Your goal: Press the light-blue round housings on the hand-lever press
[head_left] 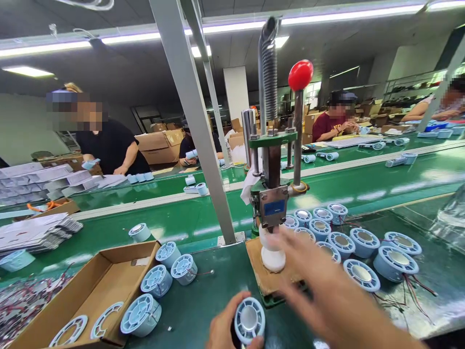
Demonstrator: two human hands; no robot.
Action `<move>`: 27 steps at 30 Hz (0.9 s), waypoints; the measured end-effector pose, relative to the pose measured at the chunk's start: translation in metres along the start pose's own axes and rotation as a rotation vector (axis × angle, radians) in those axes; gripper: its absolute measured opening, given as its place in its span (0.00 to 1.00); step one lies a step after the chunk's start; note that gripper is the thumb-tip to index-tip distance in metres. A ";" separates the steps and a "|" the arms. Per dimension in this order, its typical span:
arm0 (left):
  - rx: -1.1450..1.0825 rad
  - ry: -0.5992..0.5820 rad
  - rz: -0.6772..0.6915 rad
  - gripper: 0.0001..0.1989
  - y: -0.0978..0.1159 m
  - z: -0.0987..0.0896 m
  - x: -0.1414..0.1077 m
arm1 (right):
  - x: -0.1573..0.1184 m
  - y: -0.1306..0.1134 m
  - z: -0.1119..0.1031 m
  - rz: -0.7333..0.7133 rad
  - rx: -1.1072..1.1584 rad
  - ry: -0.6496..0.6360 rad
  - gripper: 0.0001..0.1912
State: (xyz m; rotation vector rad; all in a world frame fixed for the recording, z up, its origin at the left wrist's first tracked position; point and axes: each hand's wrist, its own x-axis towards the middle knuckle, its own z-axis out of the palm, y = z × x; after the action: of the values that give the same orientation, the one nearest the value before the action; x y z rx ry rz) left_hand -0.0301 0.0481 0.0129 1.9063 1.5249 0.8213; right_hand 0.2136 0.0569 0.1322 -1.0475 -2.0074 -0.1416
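My left hand (232, 322) is closed round a light-blue round fan housing (250, 320) with a silver disc at its centre, held low in front of the press. Blurred by motion, my right hand (308, 271) reaches across with thumb and fingers apart and nothing visible in it. Its fingertips overlap the lower part of a hand press (273, 206), which has a red ball knob on its lever; touching cannot be told. Under the ram, a white round block (273, 259) sits on a brown board (256, 261).
Several fan housings with wires (395, 261) stand to the right, and several more (156, 281) on the left. A cardboard box (127, 252) holds pale-blue rings (69, 329). A metal post (196, 121) rises behind the bench. Beyond the green conveyor (174, 218), people work.
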 end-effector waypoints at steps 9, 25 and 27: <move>-0.395 0.016 0.029 0.28 0.076 -0.021 0.106 | 0.269 0.074 -0.104 0.125 0.181 0.453 0.16; -0.736 -0.137 0.175 0.34 0.073 0.030 0.129 | 0.265 0.081 -0.086 0.140 0.318 0.507 0.11; -0.721 -0.145 0.191 0.33 0.071 0.029 0.131 | 0.263 0.081 -0.086 0.135 0.329 0.509 0.10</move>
State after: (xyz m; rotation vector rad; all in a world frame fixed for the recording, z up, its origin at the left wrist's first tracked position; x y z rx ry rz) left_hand 0.0588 0.1608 0.0621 1.5256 0.8005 1.1024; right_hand 0.2494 0.2344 0.3563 -0.8310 -1.4378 -0.0016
